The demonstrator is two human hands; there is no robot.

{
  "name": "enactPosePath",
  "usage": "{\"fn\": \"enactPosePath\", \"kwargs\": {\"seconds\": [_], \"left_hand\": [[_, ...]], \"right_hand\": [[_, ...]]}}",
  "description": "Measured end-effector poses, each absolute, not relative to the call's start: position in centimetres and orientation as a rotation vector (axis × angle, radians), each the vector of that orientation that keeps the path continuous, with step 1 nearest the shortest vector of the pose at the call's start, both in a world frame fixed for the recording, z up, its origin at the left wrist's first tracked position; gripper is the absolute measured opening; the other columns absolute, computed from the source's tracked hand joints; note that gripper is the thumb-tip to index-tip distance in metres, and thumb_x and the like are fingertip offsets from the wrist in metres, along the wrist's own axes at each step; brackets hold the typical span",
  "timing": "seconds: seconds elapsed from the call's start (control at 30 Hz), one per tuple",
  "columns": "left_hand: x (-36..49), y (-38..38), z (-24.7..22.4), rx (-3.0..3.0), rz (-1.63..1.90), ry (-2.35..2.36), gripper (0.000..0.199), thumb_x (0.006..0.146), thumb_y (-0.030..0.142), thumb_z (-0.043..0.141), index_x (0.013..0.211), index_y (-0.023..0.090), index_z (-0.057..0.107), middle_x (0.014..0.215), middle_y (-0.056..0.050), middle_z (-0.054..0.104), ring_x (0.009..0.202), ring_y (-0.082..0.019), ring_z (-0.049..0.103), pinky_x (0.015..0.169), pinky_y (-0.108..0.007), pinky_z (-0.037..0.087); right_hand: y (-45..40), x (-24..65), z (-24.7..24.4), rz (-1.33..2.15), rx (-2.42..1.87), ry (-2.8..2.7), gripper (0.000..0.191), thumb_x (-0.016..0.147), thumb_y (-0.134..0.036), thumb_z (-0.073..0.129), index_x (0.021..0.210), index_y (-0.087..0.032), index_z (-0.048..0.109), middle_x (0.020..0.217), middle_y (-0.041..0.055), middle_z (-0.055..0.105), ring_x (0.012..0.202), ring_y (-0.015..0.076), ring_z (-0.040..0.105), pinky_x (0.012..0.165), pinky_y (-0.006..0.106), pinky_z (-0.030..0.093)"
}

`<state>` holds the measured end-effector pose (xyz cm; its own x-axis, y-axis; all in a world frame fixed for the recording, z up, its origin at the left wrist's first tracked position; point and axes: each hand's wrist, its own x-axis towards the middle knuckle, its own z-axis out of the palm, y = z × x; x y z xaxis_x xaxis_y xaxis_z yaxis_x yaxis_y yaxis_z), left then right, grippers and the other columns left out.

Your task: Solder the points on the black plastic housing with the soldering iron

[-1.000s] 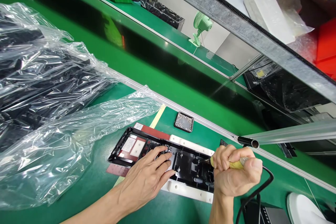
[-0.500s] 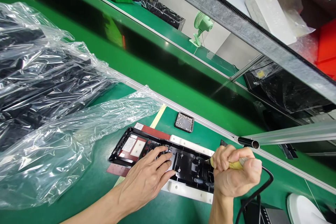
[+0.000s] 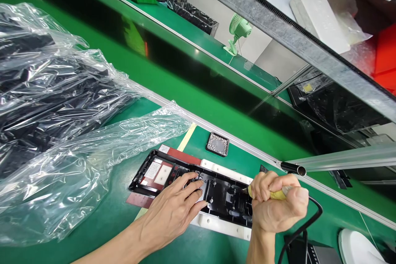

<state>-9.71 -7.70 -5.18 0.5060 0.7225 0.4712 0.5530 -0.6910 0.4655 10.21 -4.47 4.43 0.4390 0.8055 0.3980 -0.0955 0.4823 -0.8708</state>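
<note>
Housing [image 3: 216, 192], black plastic, lies in a white fixture [image 3: 221, 225] on the green bench [image 3: 102, 222]. My left hand [image 3: 173, 210] presses flat and open-fingered on its middle. My right hand [image 3: 276, 206] is clenched around a yellow-handled tool [image 3: 272, 194], tip at the housing's right end. I see a small screw tray [image 3: 217, 144] just beyond, and clear plastic bags [image 3: 62, 132] at left.

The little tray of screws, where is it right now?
In the head view the tray of screws sits on the green bench, just beyond the black housing, ahead of both hands.
</note>
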Motion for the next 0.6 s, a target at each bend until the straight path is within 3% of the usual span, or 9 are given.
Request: {"fn": "enactPosePath", "kwargs": {"seconds": [0.6], "left_hand": [[-9.7,-7.75,-5.41,2.481,0.939,1.085,0.024,0.104,0.024,0.048,0.109,0.013,0.07,0.116,-0.008,0.07,0.124,-0.027,0.058,0.107,-0.047,0.052]], "right_hand": [[-4.56,10.26,4.28,0.66,-0.896,-0.951,0.031,0.086,-0.032,0.048,0.059,-0.019,0.049,0.039,-0.0052,0.038,0.031,0.0079,0.03,0.031,0.018,0.028]]}}
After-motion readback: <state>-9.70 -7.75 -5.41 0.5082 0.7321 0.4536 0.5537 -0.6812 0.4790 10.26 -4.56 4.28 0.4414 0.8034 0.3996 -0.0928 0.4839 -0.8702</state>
